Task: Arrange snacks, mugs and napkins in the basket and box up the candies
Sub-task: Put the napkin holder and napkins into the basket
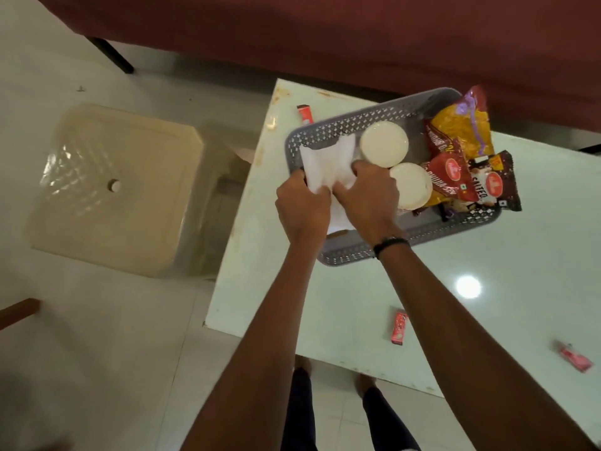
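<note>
Both hands meet over the near-left part of the grey basket (383,120), which stands on the pale desk (357,304). The left hand (300,208) and the right hand (369,196) each have their grip closed on the white napkins (328,164), a folded stack that lies inside the basket against its left wall. The left hand's grip pinches the stack's near edge; the right hand's grip presses its right edge, thumb and fingers curled into the paper. A dark band sits on the right wrist.

Just right of the grip, touching the right hand's knuckles, stand two white mugs: the far mug (384,144) and the near mug (411,185), side by side. Further right of the grip, at the basket's right end, the snack packets (461,157) stand and lean, yellow, red and dark brown, some rising over the rim.

Well apart from the grip, three red candies lie on the bare desk: one candy (305,112) beyond the basket's far-left corner, a second candy (399,328) near the desk's front edge beside the right forearm, and a third candy (574,355) far to the right.

Left of the desk stands a cream plastic stool (113,190) on the tiled floor
</note>
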### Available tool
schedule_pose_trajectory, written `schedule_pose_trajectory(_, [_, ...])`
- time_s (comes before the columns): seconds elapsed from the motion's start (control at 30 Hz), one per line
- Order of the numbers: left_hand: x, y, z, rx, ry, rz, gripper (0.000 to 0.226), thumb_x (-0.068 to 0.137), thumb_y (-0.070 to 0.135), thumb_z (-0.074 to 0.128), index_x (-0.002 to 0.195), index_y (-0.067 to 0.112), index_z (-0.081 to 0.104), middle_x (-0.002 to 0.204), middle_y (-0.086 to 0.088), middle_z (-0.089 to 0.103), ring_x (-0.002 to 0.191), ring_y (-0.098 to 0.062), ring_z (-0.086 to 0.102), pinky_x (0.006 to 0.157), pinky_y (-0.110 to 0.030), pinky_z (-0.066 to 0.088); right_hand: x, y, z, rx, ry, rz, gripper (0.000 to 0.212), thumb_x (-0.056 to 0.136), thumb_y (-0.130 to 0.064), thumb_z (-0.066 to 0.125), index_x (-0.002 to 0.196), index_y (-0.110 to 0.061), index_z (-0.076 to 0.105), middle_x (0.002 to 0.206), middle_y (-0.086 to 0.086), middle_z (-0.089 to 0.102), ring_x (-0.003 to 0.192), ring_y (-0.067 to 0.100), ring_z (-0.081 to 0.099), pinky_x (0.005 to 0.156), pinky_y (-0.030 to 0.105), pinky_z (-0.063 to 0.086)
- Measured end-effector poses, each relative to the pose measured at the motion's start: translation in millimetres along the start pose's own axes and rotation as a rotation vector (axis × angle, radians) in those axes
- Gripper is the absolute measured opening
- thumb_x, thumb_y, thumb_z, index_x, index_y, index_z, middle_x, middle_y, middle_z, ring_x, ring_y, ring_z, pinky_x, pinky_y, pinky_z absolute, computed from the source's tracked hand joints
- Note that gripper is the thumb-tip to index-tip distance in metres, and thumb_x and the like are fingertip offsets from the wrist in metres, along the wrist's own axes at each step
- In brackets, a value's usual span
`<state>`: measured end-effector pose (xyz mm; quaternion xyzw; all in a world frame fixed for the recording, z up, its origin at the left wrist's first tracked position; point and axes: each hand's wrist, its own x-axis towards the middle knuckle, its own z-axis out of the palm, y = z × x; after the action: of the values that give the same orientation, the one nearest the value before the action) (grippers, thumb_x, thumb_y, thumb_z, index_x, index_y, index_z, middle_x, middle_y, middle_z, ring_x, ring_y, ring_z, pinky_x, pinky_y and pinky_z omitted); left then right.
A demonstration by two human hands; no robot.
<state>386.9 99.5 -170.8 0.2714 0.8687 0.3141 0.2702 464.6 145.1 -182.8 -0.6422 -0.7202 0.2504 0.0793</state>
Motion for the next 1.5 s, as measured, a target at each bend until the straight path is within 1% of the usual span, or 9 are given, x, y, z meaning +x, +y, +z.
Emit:
schedule_pose_trajectory(0.17, [-4,-7,11,0.023,0.013,-0.009,0.012,0.075,0.016,0.067,0.075,0.007,0.059,0.076,-0.006,0.067,0.068,-0.024,0.062,0.055,-0.023,0.037,3,4,8,-0.042,-0.095,-0.11,0.034,0.086,-0.023,0.061,0.115,-0.006,0.051,0.118,0.013,0.059,0.104,0.03,0.06,0.081,0.037,0.048])
schedule_pose_trajectory(0.3, [-3,-6,14,0.035,0.068,-0.012,0.01,0.074,0.013,0.071,0.079,0.007,0.064,0.08,-0.007,0.071,0.06,-0.013,0.053,0.043,-0.006,0.034,-5,13,4,0.074,-0.01,-0.148,0.022,0.089,-0.021,0.055,0.107,-0.008,0.055,0.112,0.009,0.062,0.097,0.025,0.059,0.077,0.032,0.047])
schedule_pose_trajectory(0.47, [-2,-2,13,0.033,0.059,-0.025,0.012,0.077,0.016,0.069,0.085,0.007,0.066,0.084,-0.007,0.072,0.067,-0.016,0.062,0.063,-0.019,0.042,-4,13,9,-0.034,-0.026,-0.206,0.017,0.089,-0.023,0.058,0.096,-0.008,0.06,0.098,0.008,0.066,0.085,0.025,0.064,0.07,0.033,0.049])
schedule_pose_trajectory(0.63, [-2,-4,11,-0.006,0.094,-0.018,0.011,0.078,0.017,0.071,0.083,0.008,0.068,0.077,-0.001,0.07,0.059,-0.006,0.054,0.064,-0.019,0.047,-6,8,13,-0.1,-0.029,-0.308,0.021,0.093,-0.02,0.049,0.097,-0.004,0.062,0.099,0.013,0.066,0.082,0.03,0.064,0.061,0.028,0.036])
schedule_pose_trajectory(0.9, [1,-8,10,0.047,0.067,0.008,0.014,0.079,0.017,0.072,0.086,0.006,0.072,0.084,-0.008,0.074,0.067,-0.015,0.064,0.068,-0.02,0.046,0,5,11,-0.162,-0.07,-0.283,0.02,0.092,-0.02,0.052,0.098,-0.004,0.062,0.104,0.014,0.066,0.091,0.033,0.065,0.069,0.034,0.047])
schedule_pose_trajectory(1.07, [2,-12,11,0.049,0.066,0.033,0.013,0.081,0.018,0.07,0.086,0.006,0.071,0.081,-0.007,0.074,0.062,-0.009,0.056,0.069,-0.021,0.046,-1,1,14,-0.197,-0.113,-0.29,0.027,0.094,-0.023,0.051,0.112,-0.004,0.056,0.121,0.011,0.056,0.095,0.034,0.064,0.075,0.04,0.05])
schedule_pose_trajectory(1.2, [-3,-15,10,0.02,0.085,0.075,0.023,0.088,0.024,0.061,0.088,0.003,0.072,0.082,-0.01,0.074,0.063,-0.009,0.056,0.067,-0.02,0.045,-8,5,6,-0.146,-0.075,-0.309,0.032,0.096,-0.025,0.042,0.118,-0.008,0.057,0.123,0.01,0.058,0.097,0.031,0.064,0.077,0.036,0.05])
schedule_pose_trajectory(1.3, [-9,-17,5,0.031,0.091,0.089,0.022,0.09,0.018,0.056,0.085,0.001,0.07,0.079,-0.011,0.072,0.061,-0.009,0.054,0.058,-0.002,0.036,-16,14,-16,-0.069,-0.024,-0.31,0.031,0.096,-0.025,0.042,0.116,-0.01,0.06,0.114,0.01,0.065,0.093,0.031,0.064,0.076,0.037,0.052])
schedule_pose_trajectory(1.5, [-4,-14,-8,-0.149,0.141,-0.006,0.015,0.086,0.006,0.056,0.097,0.003,0.065,0.099,-0.012,0.069,0.085,-0.015,0.061,0.067,-0.011,0.043,21,69,-93,0.113,0.202,-0.138,0.026,0.092,-0.018,0.047,0.105,-0.013,0.068,0.105,0.01,0.071,0.088,0.024,0.065,0.081,0.03,0.053])
